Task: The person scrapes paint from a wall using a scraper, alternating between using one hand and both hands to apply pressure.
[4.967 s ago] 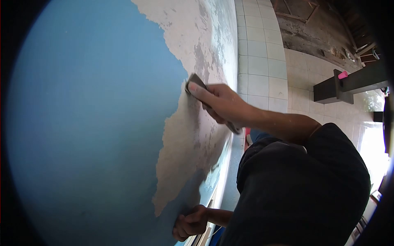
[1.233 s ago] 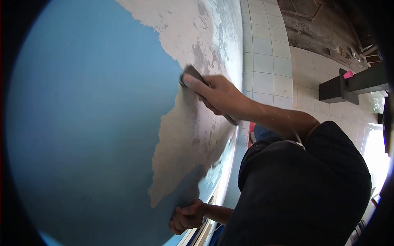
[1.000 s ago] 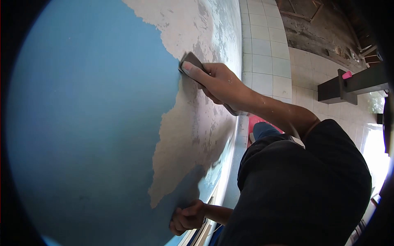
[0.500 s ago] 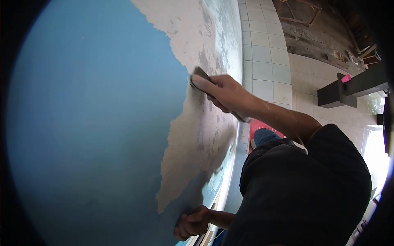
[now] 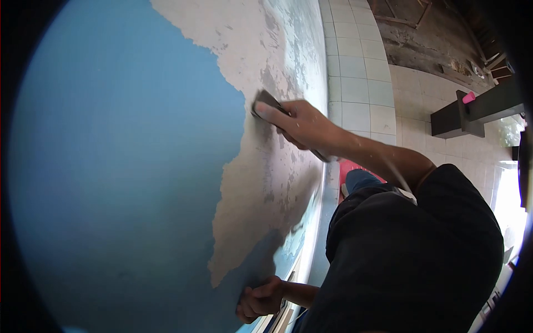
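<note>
My right hand [image 5: 302, 125] grips a flat, dark scraper [image 5: 269, 100], thumb pressed along its face. The tool's other end sticks out below the wrist. Its front edge is at the wall, on the bare pale patch [image 5: 239, 205] just beside the ragged border of the blue paint [image 5: 127, 139]. Low in the view, my left hand [image 5: 260, 299] is curled close to the blue wall. Whatever its fingers may hold is hidden.
Light tiles [image 5: 355, 89] run along the wall's foot. A red stool or mat [image 5: 347, 166] shows partly behind my leg. Farther right stands a dark post [image 5: 458, 119] with a pink cup [image 5: 469, 97] on its ledge. Wooden strips [image 5: 283, 322] lean near my left hand.
The view has shifted slightly. The scraper was right at the paint's border and is now a small gap from it, over the bare patch. My left hand stays about where it was.
</note>
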Demonstrator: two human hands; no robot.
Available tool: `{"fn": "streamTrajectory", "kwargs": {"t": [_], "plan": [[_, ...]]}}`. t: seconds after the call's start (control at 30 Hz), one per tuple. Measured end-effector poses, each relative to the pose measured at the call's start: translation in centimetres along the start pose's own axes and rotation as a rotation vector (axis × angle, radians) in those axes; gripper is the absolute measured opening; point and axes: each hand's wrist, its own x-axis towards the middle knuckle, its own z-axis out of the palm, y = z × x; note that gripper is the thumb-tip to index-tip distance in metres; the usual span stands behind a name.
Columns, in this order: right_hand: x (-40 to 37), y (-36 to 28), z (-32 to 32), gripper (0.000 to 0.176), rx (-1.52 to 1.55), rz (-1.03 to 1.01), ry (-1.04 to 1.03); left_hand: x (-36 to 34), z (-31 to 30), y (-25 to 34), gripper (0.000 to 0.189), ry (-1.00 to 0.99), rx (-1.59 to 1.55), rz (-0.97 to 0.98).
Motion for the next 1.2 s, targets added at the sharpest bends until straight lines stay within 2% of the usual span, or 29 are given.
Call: {"fn": "streamTrajectory", "kwargs": {"t": [0.17, 0.4, 0.57, 0.73, 0.8, 0.87, 0.93, 0.97, 1.0, 1.03, 1.07, 1.17, 1.2], "plan": [[0.5, -1.9, -0.8, 0.064, -0.006, 0.041, -0.029, -0.3, -0.3, 0.1, 0.022, -0.020, 0.033, -0.030], [0.2, 0.5, -0.2, 0.063, -0.045, 0.050, -0.020, -0.1, -0.1, 0.0, 0.017, 0.000, 0.012, -0.009], [1.2, -0.5, 0.2, 0.060, 0.094, 0.068, 0.018, -1.2, -0.1, -0.3, 0.013, 0.001, -0.001, -0.008], [-0.2, 4.5, 1.0, 0.057, 0.107, 0.120, -0.084, -1.3, -0.2, -0.3, 0.013, 0.002, 0.005, -0.054], [0.2, 9.8, 0.8, 0.050, -0.058, -0.043, -0.028, -1.5, -0.3, -0.3, 0.015, -0.016, 0.009, -0.070], [-0.2, 15.4, -1.0, 0.034, -0.472, -0.419, 0.244, -1.3, -0.3, -0.1, 0.015, -0.030, 0.021, -0.078], [-0.7, 23.0, -5.4, 0.020, -0.758, -0.417, 0.278, -1.0, -0.5, 0.4, 0.013, -0.052, 0.005, -0.117], [-1.5, 26.4, -8.5, 0.019, -0.955, -0.295, 0.149, -0.6, -0.5, 1.0, 0.012, -0.044, -0.026, -0.171], [-2.2, 30.9, -12.5, 0.028, -1.081, -0.067, 0.016, -0.3, -0.6, 1.9, 0.012, -0.053, -0.108, -0.230], [-4.1, 34.6, -17.1, 0.055, -1.262, 0.354, -0.176, 0.1, -0.8, 2.6, 0.011, -0.065, -0.195, -0.280], [-6.4, 37.9, -22.1, 0.076, -1.472, 0.531, -0.496, 0.4, -1.1, 3.1, 0.011, -0.075, -0.284, -0.321], [-18.1, 51.3, -39.7, 0.059, -0.948, 0.780, -0.170, 2.3, -0.7, 7.0, 0.012, -0.286, -0.496, -0.309], [-21.0, 56.1, -46.8, 0.045, -1.246, 0.569, -0.480, 2.3, 0.3, 8.0, 0.016, -0.332, -0.626, -0.285]]}}
